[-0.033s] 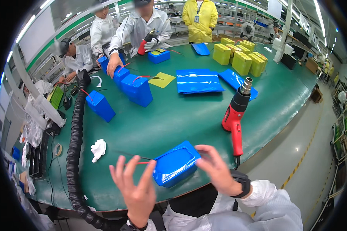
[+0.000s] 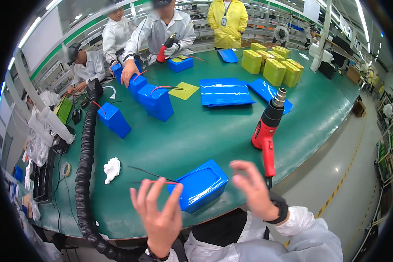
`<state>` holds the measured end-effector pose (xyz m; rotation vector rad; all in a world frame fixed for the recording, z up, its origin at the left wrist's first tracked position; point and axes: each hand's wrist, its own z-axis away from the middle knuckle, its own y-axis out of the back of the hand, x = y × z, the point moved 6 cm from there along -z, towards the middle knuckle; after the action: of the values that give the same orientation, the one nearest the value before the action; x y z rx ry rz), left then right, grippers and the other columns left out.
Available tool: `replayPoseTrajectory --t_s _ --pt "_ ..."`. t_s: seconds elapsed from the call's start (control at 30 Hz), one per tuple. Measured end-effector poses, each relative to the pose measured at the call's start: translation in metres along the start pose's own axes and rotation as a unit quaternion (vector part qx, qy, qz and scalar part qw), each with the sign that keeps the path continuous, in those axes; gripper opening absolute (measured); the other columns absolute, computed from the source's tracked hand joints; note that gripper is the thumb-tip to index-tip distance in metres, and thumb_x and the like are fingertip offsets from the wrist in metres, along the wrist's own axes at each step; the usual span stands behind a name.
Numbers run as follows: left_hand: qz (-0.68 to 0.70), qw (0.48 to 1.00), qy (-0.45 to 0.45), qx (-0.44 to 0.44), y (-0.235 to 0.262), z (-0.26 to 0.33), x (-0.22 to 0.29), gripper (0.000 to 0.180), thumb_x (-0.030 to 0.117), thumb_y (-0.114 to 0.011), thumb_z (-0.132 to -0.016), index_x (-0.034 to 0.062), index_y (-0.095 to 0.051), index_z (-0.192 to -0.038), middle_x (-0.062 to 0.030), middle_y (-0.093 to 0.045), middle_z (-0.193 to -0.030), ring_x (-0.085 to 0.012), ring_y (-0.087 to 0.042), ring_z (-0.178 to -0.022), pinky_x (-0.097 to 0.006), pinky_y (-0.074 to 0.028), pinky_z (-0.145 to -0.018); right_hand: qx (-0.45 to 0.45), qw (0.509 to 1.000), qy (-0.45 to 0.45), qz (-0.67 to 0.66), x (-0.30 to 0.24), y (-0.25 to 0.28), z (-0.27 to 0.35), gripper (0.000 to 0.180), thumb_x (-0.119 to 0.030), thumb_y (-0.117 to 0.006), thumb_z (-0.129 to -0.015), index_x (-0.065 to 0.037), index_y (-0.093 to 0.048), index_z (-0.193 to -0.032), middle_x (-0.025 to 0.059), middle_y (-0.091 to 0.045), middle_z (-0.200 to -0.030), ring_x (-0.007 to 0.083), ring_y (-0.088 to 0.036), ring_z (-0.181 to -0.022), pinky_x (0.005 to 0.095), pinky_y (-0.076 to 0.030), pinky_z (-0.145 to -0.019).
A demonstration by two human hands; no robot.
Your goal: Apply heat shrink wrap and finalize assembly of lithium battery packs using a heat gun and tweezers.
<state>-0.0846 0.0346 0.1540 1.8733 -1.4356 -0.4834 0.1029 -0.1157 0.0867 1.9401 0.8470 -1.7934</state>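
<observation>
A battery pack [image 2: 204, 185] wrapped in shiny blue film lies at the table's near edge, in front of me. A black wire [image 2: 149, 173] and a red wire stick out from its left end. My left hand [image 2: 160, 214] is at that end with fingers spread, its index fingertip at or very near the pack's corner and the red wire. Off the pack's right side, my right hand [image 2: 256, 191] is held apart from it, fingers loosely extended and holding nothing. Farther right, a red and black heat gun [image 2: 266, 137] stands with its nozzle pointing up.
A ribbed black hose [image 2: 85, 174] crosses the green table [image 2: 196, 135] at left, near a crumpled white cloth [image 2: 112, 170]. Blue packs [image 2: 155, 102], blue film sleeves [image 2: 226, 91] and yellow-wrapped blocks [image 2: 274, 71] stand farther back. A co-worker [image 2: 163, 32] across holds another heat gun.
My right hand has come off the pack's right end and moved to the right. The left hand has shifted slightly right, and the wires show more plainly.
</observation>
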Motion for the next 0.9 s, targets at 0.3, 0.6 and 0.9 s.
replayPoseTrajectory --t_s 0.3,0.6,0.9 --pt "0.193 0.979 0.061 0.016 -0.038 0.008 0.006 0.051 0.014 -0.087 -0.073 0.0106 -0.071 -0.121 -0.0178 -0.040 -0.137 -0.0382 -0.045 -0.124 -0.051 -0.040 -0.104 0.241 0.959 -0.038 0.147 0.032 0.209 -0.034 0.049 -0.041 -0.059 -0.104 0.002 -0.060 -0.129 0.0134 -0.065 -0.120 0.0237 -0.062 -0.110 0.0350 -0.047 -0.101" --pt "0.306 0.947 0.094 0.022 -0.070 0.021 -0.019 0.087 0.027 -0.096 -0.068 0.0140 -0.052 -0.142 -0.0178 -0.022 -0.154 -0.0332 -0.058 -0.124 -0.049 -0.048 -0.105 -0.045 0.948 -0.225 -0.219 0.073 0.162 -0.078 0.064 -0.060 -0.051 -0.104 0.002 -0.064 -0.113 0.0106 -0.069 -0.095 0.0197 -0.067 -0.081 0.0327 -0.057 -0.075" --pt "0.366 0.928 0.059 0.022 -0.072 0.008 -0.063 0.086 0.030 -0.097 -0.065 0.0116 -0.056 -0.139 -0.0152 -0.025 -0.158 -0.0358 -0.051 -0.136 -0.049 -0.050 -0.108 0.164 0.986 0.032 0.018 0.003 0.216 -0.054 0.032 -0.035 -0.071 -0.100 -0.005 -0.060 -0.100 0.0033 -0.065 -0.081 0.0119 -0.062 -0.069 0.0274 -0.052 -0.064"
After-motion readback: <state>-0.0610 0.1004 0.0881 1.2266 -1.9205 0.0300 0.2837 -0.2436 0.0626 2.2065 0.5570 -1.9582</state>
